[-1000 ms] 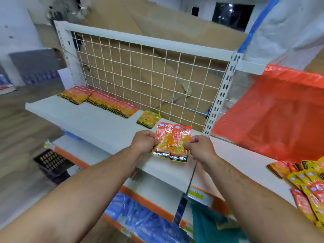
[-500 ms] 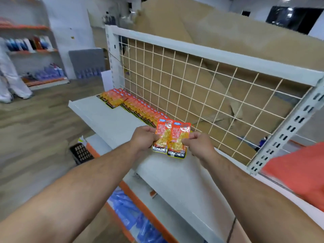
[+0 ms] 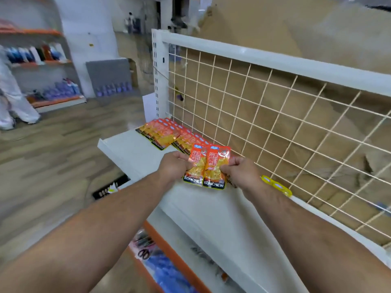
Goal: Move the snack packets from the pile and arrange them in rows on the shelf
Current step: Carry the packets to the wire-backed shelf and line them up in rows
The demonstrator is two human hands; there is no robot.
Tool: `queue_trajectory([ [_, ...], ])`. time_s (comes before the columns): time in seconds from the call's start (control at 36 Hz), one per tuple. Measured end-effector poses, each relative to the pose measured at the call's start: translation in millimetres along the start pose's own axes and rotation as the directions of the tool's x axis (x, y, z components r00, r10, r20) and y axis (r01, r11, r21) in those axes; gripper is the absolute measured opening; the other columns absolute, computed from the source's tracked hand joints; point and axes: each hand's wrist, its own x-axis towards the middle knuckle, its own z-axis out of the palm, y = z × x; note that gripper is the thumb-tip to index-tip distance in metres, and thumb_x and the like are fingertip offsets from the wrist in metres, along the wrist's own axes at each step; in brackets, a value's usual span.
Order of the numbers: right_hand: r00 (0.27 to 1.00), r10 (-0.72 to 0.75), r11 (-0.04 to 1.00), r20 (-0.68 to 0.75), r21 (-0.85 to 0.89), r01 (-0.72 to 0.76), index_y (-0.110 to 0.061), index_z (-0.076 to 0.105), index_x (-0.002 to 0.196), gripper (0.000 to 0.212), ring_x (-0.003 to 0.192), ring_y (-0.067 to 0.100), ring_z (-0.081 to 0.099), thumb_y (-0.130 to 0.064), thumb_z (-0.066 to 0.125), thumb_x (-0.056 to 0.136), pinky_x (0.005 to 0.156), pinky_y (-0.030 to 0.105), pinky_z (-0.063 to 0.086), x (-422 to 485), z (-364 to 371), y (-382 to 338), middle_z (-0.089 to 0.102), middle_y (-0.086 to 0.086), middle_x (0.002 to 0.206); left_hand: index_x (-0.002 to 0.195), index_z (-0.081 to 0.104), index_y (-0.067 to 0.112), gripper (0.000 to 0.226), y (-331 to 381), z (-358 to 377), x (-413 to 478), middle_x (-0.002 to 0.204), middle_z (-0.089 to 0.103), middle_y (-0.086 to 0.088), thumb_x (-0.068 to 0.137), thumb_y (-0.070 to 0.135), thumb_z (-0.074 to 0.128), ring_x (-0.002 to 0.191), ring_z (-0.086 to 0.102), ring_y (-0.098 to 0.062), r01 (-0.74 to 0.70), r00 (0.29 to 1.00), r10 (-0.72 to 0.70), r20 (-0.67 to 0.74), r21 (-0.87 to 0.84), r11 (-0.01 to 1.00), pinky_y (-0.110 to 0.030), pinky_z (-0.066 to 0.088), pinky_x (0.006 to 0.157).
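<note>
Snack packets side by side, pinched between curled left hand and right hand.

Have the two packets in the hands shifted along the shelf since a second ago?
Yes. The held packets moved left along the shelf: earlier beside the yellow packets, now past them, at the end of the orange row.
</note>
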Motion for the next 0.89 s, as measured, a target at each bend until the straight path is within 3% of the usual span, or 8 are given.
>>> queue_trajectory([
  [0.06, 0.999, 0.019, 1.000, -0.045, 0.022, -0.018, -0.020, 0.046, 0.061, 0.037, 0.057, 0.019, 0.050, -0.007, 0.076, 0.076, 0.057, 0.030, 0.040, 12, 21, -6, 0.058, 0.007, 0.065, 0.090, 0.067, 0.009, 0.010, 0, -16, 25, 0.071, 0.061, 0.000, 0.084, 0.005, 0.074, 0.061, 0.054, -0.011, -0.031, 0.999, 0.031, 0.013, 0.022, 0.999, -0.020, 0.042, 0.053],
  [0.14, 0.995, 0.044, 0.999, -0.089, 0.035, -0.041, -0.020, 0.043, 0.058, 0.042, 0.052, 0.017, 0.042, -0.001, 0.074, 0.078, 0.054, 0.028, 0.034, 28, 51, -14, 0.048, 0.000, 0.055, 0.081, 0.065, 0.011, 0.012, 1, -39, 58, 0.061, 0.056, 0.002, 0.083, 0.002, 0.074, 0.051, 0.049, -0.008, -0.058, 0.997, 0.054, 0.060, 0.063, 0.996, -0.018, 0.038, 0.048],
  [0.31, 0.987, 0.070, 0.997, -0.145, 0.035, -0.065, -0.022, 0.045, 0.061, 0.037, 0.061, 0.019, 0.046, -0.010, 0.077, 0.076, 0.059, 0.033, 0.035, 61, 103, -40, 0.053, 0.004, 0.064, 0.082, 0.063, 0.013, 0.016, 5, -87, 123, 0.073, 0.059, 0.000, 0.081, 0.006, 0.077, 0.067, 0.052, -0.015, -0.078, 0.991, 0.061, 0.116, 0.145, 0.986, -0.023, 0.040, 0.056],
  [0.44, 0.976, 0.117, 0.992, -0.182, 0.059, -0.108, -0.022, 0.046, 0.062, 0.038, 0.058, 0.019, 0.045, -0.005, 0.077, 0.077, 0.056, 0.030, 0.035, 75, 127, -43, 0.050, 0.003, 0.060, 0.086, 0.064, 0.013, 0.017, -2, -99, 156, 0.087, 0.063, -0.003, 0.080, 0.007, 0.079, 0.081, 0.057, -0.017, -0.085, 0.984, 0.054, 0.167, 0.184, 0.979, -0.025, 0.041, 0.073],
  [0.56, 0.973, 0.144, 0.988, -0.180, 0.072, -0.133, -0.020, 0.045, 0.065, 0.037, 0.046, 0.014, 0.041, -0.005, 0.075, 0.082, 0.048, 0.024, 0.031, 89, 134, -52, 0.050, 0.002, 0.060, 0.085, 0.066, 0.014, 0.017, 1, -100, 179, 0.086, 0.065, -0.003, 0.079, 0.009, 0.080, 0.080, 0.058, -0.018, -0.078, 0.985, 0.043, 0.167, 0.211, 0.974, -0.025, 0.043, 0.072],
  [0.69, 0.965, 0.162, 0.986, -0.209, 0.070, -0.150, -0.020, 0.047, 0.065, 0.035, 0.062, 0.020, 0.049, -0.008, 0.076, 0.082, 0.058, 0.032, 0.039, 106, 138, -54, 0.059, 0.009, 0.073, 0.076, 0.063, 0.020, 0.019, -2, -88, 195, 0.087, 0.066, -0.002, 0.079, 0.012, 0.080, 0.084, 0.061, -0.018, -0.100, 0.987, 0.056, 0.151, 0.301, 0.948, -0.023, 0.045, 0.074],
  [0.78, 0.964, 0.180, 0.983, -0.194, 0.081, -0.167, -0.020, 0.048, 0.068, 0.033, 0.053, 0.019, 0.046, -0.008, 0.076, 0.082, 0.051, 0.029, 0.037, 117, 141, -55, 0.058, 0.010, 0.072, 0.084, 0.067, 0.018, 0.014, -1, -86, 203, 0.092, 0.066, 0.000, 0.079, 0.016, 0.080, 0.091, 0.060, -0.017, -0.111, 0.988, 0.057, 0.145, 0.402, 0.909, -0.023, 0.045, 0.077],
  [0.89, 0.969, 0.181, 0.983, -0.171, 0.075, -0.171, -0.017, 0.049, 0.071, 0.030, 0.047, 0.015, 0.043, -0.006, 0.074, 0.084, 0.044, 0.023, 0.034, 125, 145, -54, 0.057, 0.010, 0.072, 0.077, 0.062, 0.022, 0.015, -2, -85, 213, 0.089, 0.067, 0.000, 0.079, 0.016, 0.076, 0.088, 0.063, -0.019, -0.165, 0.982, 0.093, 0.162, 0.515, 0.841, -0.023, 0.043, 0.070],
])
